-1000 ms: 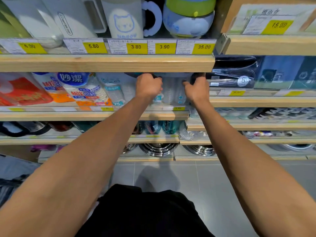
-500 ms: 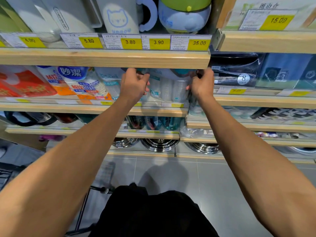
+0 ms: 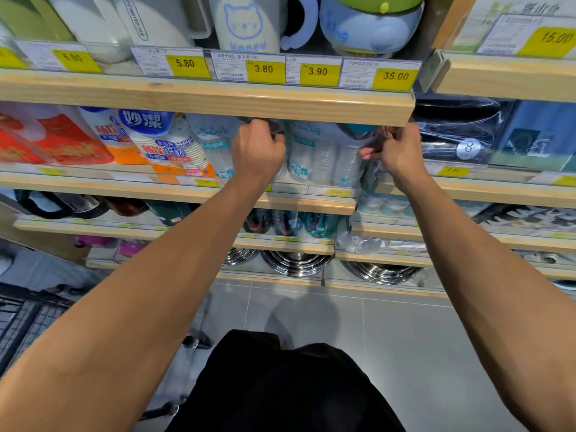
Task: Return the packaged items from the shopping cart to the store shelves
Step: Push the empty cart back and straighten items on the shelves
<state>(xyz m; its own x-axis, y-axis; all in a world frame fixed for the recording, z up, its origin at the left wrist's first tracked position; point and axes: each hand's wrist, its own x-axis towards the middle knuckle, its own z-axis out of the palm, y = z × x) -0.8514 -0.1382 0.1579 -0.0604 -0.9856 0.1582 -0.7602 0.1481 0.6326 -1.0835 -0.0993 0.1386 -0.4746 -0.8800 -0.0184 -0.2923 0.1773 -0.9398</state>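
Note:
A clear pack of plastic cups (image 3: 324,154) with teal labels stands on the second wooden shelf (image 3: 311,202), just under the shelf above. My left hand (image 3: 257,151) grips its upper left corner with curled fingers. My right hand (image 3: 396,151) grips the upper right corner of the pack. Both arms reach forward at shelf height. The pack's top edge is hidden by the upper shelf board (image 3: 218,98). The black wire shopping cart (image 3: 28,319) shows at the lower left; its contents are out of view.
Paper-cup packs (image 3: 168,145) and red packets (image 3: 62,138) fill the shelf to the left. Dark blue packages (image 3: 461,135) sit to the right. Mugs and jugs (image 3: 246,23) stand above, bottles and steel bowls (image 3: 296,263) below. Grey tiled floor (image 3: 405,338) lies underfoot.
Both hands have stayed on the cup pack's top corners, spreading slightly apart. The view has drifted, bringing the cart into sight at lower left.

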